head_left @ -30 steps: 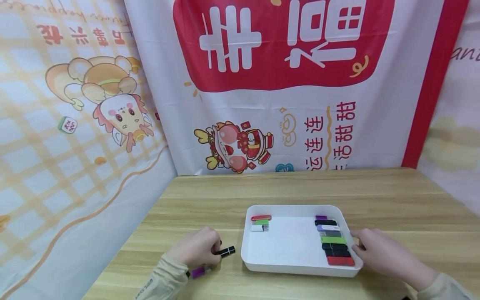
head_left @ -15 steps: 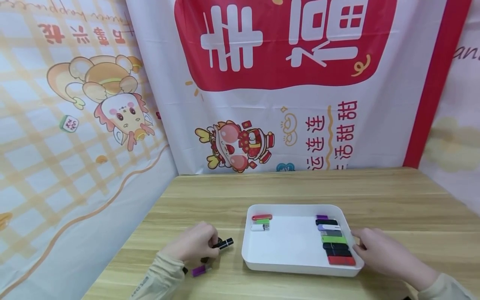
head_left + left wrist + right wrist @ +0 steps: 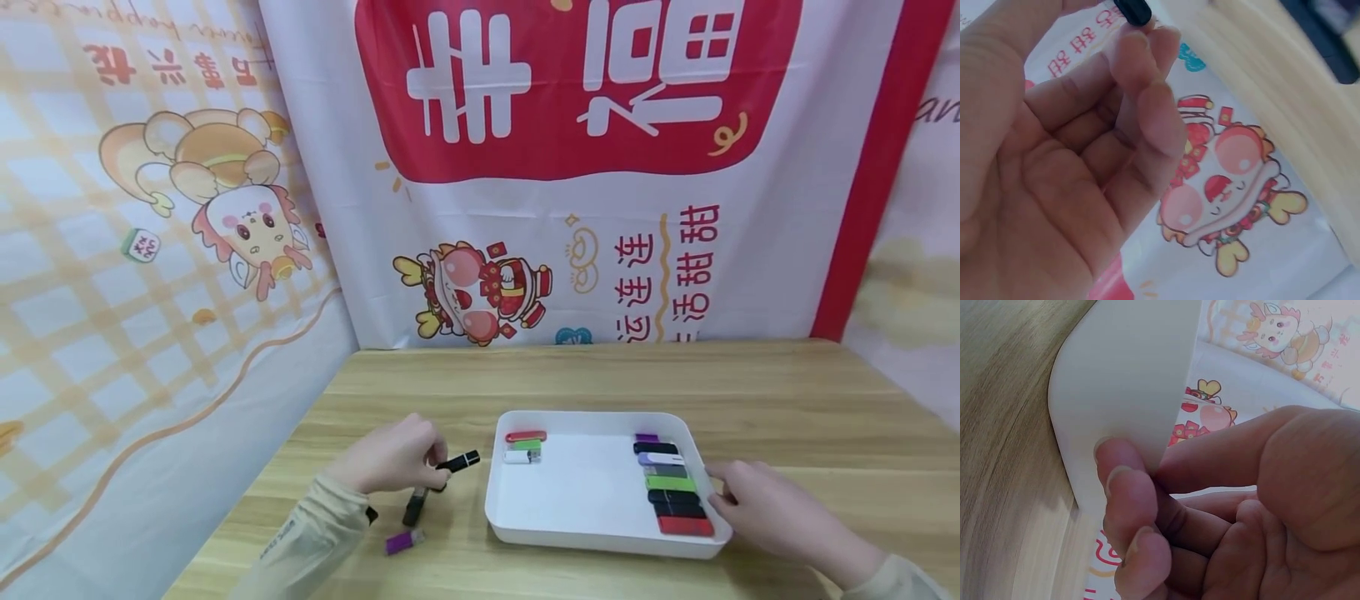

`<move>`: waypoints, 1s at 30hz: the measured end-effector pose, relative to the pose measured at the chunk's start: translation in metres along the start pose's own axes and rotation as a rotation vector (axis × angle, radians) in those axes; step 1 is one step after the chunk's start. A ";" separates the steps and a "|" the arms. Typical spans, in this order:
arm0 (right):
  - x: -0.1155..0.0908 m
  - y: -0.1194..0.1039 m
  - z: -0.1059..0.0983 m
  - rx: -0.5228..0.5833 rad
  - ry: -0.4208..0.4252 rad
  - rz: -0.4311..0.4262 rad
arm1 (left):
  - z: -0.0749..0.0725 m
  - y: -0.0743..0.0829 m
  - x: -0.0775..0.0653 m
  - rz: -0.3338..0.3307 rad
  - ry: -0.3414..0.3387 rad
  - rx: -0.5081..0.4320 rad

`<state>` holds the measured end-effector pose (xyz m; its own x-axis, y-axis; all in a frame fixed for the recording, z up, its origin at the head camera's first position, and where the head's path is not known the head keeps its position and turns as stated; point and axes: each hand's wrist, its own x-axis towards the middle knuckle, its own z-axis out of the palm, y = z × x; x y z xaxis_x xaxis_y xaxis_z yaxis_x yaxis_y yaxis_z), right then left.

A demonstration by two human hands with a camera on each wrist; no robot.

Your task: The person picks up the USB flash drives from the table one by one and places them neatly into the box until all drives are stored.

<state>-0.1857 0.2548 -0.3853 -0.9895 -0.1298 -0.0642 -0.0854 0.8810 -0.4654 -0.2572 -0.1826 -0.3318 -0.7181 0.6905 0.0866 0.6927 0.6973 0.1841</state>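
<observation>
A black USB stick (image 3: pixel 462 461) with a silver band is pinched between the thumb and fingers of my left hand (image 3: pixel 393 457), left of the white tray (image 3: pixel 573 542). Its dark end (image 3: pixel 1135 11) shows at the top of the left wrist view. Below that hand lie another black USB stick (image 3: pixel 414 507) and a purple one (image 3: pixel 400 543). My right hand (image 3: pixel 780 510) holds the tray's right side; in the right wrist view its fingertips (image 3: pixel 1132 497) press the outer wall (image 3: pixel 1122 369), with the thumb at the rim.
Inside the tray, a column of several USB sticks runs along the right wall, ending in a red one (image 3: pixel 686 526) at the front. A red (image 3: pixel 526 436), a green (image 3: pixel 525 446) and a white stick (image 3: pixel 519 457) lie at the back left. A printed cloth (image 3: pixel 480 208) hangs behind the table.
My left hand has moved up and away from the sticks on the table with the black USB stick, uncovering another black one. My right hand has stayed at the tray.
</observation>
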 end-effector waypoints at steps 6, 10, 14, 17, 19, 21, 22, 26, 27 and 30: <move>0.000 0.000 0.000 0.001 0.012 -0.008 | -0.017 0.014 0.021 0.012 -0.041 0.028; 0.000 0.000 -0.001 -0.004 0.019 -0.016 | -0.025 0.026 0.035 -0.005 -0.071 0.044; 0.001 0.000 -0.001 -0.004 0.014 -0.013 | -0.030 0.034 0.048 0.010 -0.089 0.081; 0.001 -0.001 -0.001 -0.004 0.008 -0.008 | -0.030 0.039 0.057 0.033 -0.099 0.126; 0.001 -0.001 -0.001 -0.003 0.003 -0.005 | -0.029 0.042 0.062 0.038 -0.113 0.149; 0.001 0.000 -0.001 -0.001 -0.003 -0.001 | -0.025 0.046 0.068 0.043 -0.135 0.177; 0.001 0.000 0.000 0.001 -0.005 0.001 | -0.023 0.047 0.070 0.044 -0.146 0.188; 0.001 0.001 0.001 0.006 -0.005 0.003 | -0.012 0.052 0.078 0.049 -0.184 0.231; 0.001 0.001 0.001 0.007 -0.004 0.003 | -0.009 0.052 0.080 0.051 -0.191 0.238; 0.000 0.001 0.000 0.010 -0.002 0.001 | -0.001 0.052 0.084 0.054 -0.209 0.250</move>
<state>-0.1858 0.2553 -0.3858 -0.9894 -0.1295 -0.0662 -0.0830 0.8764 -0.4743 -0.2815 -0.0887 -0.3145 -0.6684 0.7344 -0.1180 0.7431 0.6661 -0.0635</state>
